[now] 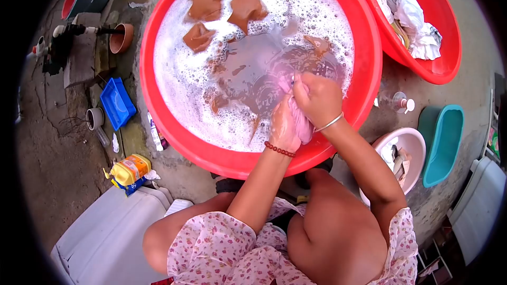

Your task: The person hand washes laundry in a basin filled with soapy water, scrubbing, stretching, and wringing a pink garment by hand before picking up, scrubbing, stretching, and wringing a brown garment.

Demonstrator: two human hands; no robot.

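Note:
A big red basin (237, 162) of sudsy, greyish water stands in front of my knees. Over its near right part, a wet pink cloth (300, 121) is bunched between my hands. My left hand (284, 126), with a red bead bracelet at the wrist, is wrapped around the cloth's lower part. My right hand (321, 97), wearing a silver bangle, is closed on its upper end in a fist. Pieces of brown cloth (247, 11) poke up through the foam at the far left. What lies deeper in the water is hidden.
Another red basin (441, 66) at upper right holds white clothes (409, 13). At right are a pink basin (417, 145) with cloths, a teal tub (443, 145) and a pump bottle (402, 103). Leftward lie a blue basket (117, 104), yellow jug (130, 169) and terracotta pot (121, 38).

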